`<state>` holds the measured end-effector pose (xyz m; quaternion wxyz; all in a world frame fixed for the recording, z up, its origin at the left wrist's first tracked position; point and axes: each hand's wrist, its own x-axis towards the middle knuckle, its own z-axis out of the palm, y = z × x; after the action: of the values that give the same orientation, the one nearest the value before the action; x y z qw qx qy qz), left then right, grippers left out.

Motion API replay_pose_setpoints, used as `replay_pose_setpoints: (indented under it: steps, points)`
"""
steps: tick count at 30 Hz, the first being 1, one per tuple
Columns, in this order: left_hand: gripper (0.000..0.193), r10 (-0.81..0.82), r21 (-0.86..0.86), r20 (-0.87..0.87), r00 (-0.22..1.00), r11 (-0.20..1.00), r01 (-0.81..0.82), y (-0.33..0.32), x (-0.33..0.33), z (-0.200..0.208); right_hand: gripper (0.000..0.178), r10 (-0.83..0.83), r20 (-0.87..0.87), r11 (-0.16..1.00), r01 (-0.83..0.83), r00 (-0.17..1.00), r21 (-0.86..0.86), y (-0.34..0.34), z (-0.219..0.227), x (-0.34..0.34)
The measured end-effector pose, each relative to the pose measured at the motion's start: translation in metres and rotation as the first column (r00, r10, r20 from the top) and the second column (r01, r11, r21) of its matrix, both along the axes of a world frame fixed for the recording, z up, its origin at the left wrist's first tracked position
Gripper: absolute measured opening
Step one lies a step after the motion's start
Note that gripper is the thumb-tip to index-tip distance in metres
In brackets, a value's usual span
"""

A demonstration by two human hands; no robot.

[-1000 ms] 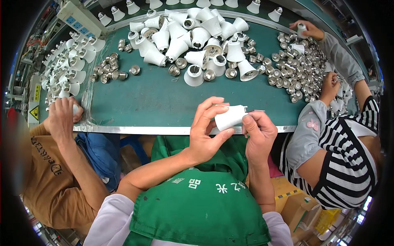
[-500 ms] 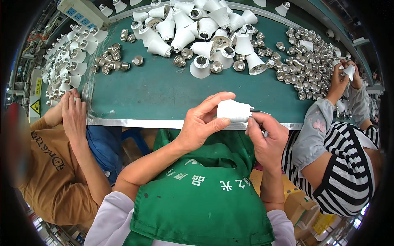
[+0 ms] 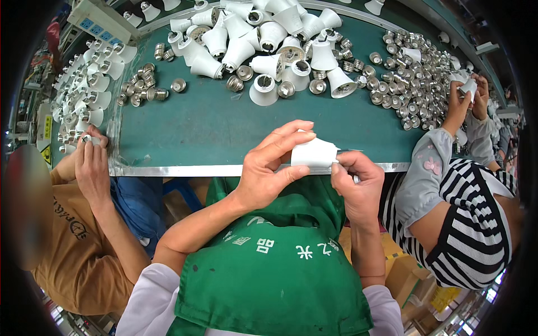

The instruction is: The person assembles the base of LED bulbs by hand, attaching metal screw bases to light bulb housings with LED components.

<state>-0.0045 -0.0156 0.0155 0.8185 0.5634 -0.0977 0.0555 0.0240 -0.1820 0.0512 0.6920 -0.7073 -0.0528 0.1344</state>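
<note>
One white lamp housing hangs over the table's metal edge, clasped in the half-curled left hand; the right hand pinches near its narrow end, on what I can't tell. Beyond that edge, open green tabletop reaches one lone metal cap.

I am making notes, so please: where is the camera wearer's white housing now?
In the head view, the white housing is near the centre, held by the left hand, with the right hand at its right end.
</note>
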Motion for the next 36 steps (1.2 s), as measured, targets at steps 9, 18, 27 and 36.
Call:
replay_pose_setpoints:
  steps: [9, 18, 27, 36]
  points:
    - [0.044, 0.019, -0.118, -0.081, 0.997, 0.993, -0.029, 0.002, 0.004, -0.006, 0.009, -0.003, 0.019, 0.999, 0.002, 1.000, 0.042, 0.008, -0.001, 0.004]
    - [0.048, 0.064, -0.062, -0.059, 0.996, 0.996, -0.068, 0.003, 0.004, -0.003, 0.010, -0.030, 0.113, 0.997, 0.022, 0.993, 0.067, 0.012, -0.003, 0.004]
    - [0.051, 0.119, -0.039, -0.080, 0.990, 0.992, -0.122, 0.009, 0.003, 0.002, 0.018, -0.022, 0.047, 0.993, 0.017, 0.999, 0.119, 0.007, -0.005, 0.009]
    - [0.047, 0.227, -0.046, -0.189, 0.956, 0.970, -0.239, 0.009, 0.004, 0.010, 0.040, -0.070, -0.279, 0.828, 0.212, 0.958, 0.519, 0.013, -0.007, 0.016]
